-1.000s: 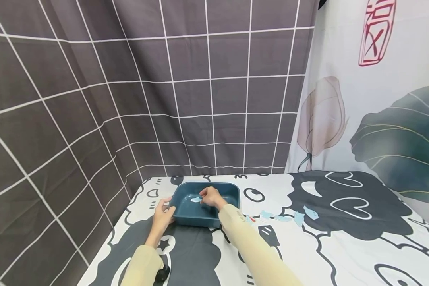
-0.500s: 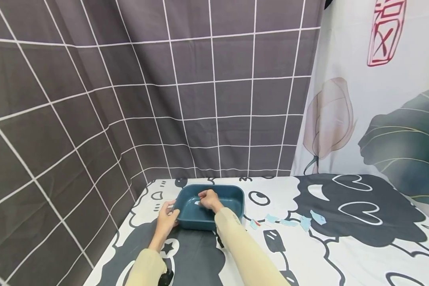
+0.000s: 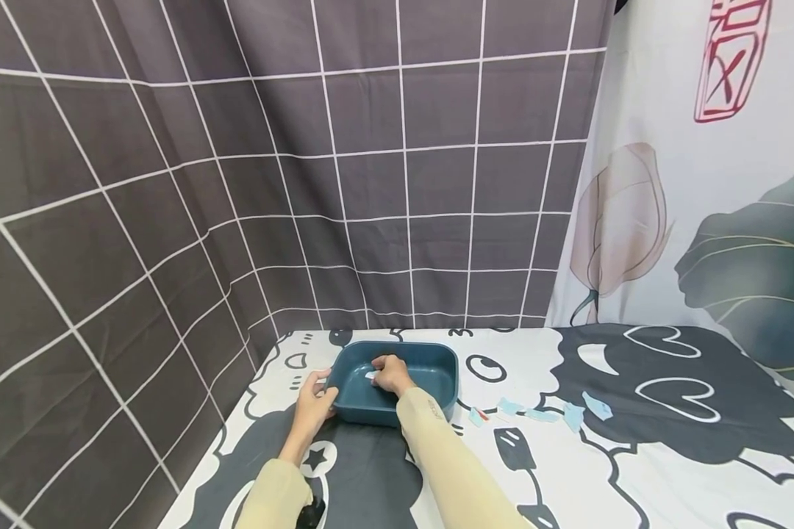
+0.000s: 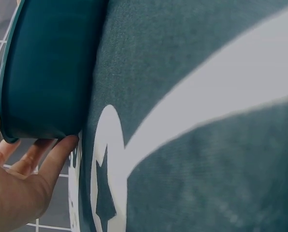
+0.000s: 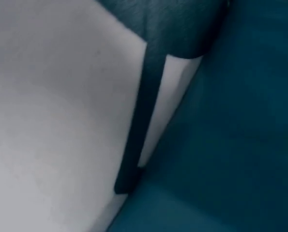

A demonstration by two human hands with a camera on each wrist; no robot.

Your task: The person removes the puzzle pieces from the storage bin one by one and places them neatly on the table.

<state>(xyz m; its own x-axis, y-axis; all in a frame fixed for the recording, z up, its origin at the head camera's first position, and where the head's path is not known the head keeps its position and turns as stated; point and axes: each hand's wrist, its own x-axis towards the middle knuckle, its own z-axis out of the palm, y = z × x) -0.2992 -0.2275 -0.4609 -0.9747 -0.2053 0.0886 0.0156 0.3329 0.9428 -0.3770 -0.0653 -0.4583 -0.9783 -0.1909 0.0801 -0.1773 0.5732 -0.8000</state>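
A dark teal rectangular basin [image 3: 430,397] sits on the patterned cloth. My left hand [image 3: 312,405] grips its near left corner; in the left wrist view that hand's thumb side is at the rim and fingertips [image 4: 61,147] press the outer wall [image 4: 47,72]. My right hand [image 3: 393,374] reaches inside the basin with curled fingers, pinching a small pale scrap [image 3: 371,375] low over the basin floor. Part of the scrap is hidden by the fingers. The right wrist view shows only the basin's outer wall [image 5: 231,135] and the cloth, no hand.
Right of the basin, several light blue scraps [image 3: 573,416] lie in a row on the black-and-white cloth [image 3: 569,492]; the nearest scrap [image 3: 478,416] has a red mark. A dark grid curtain [image 3: 437,184] hangs behind and at left, a flower-print curtain [image 3: 635,220] at right.
Inside the basin, my right hand has moved slightly left and down onto the scrap, covering more of it. The left hand keeps its grip. The whole view has shifted slightly.
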